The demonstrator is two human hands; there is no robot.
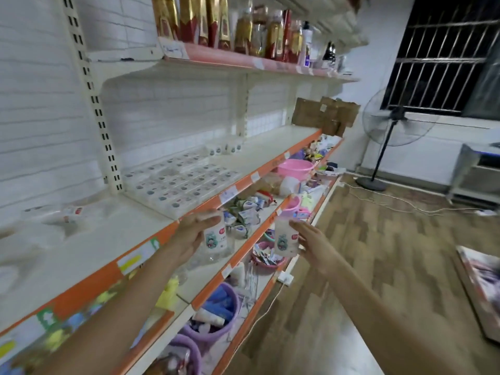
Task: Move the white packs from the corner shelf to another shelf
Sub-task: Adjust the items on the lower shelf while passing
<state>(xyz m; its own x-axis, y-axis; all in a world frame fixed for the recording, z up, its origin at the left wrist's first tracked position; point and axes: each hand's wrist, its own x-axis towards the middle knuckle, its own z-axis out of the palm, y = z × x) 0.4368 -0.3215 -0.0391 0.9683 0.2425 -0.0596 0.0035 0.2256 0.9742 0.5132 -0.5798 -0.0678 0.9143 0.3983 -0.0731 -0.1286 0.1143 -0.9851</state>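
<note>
Now each hand grips one white pack: left hand (193,234) touching the orange shelf edge (173,228), right hand (311,242) at three o'clock over open floor (378,253).

Pink basin (295,169) on lower shelf; standing fan (389,131); possibly bottles (243,28) above.

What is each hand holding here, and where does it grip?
Each holds one white pack by its side: left hand on the left pack, right hand on the right pack.

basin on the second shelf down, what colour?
Pink basin, clearest in the head view.
</note>
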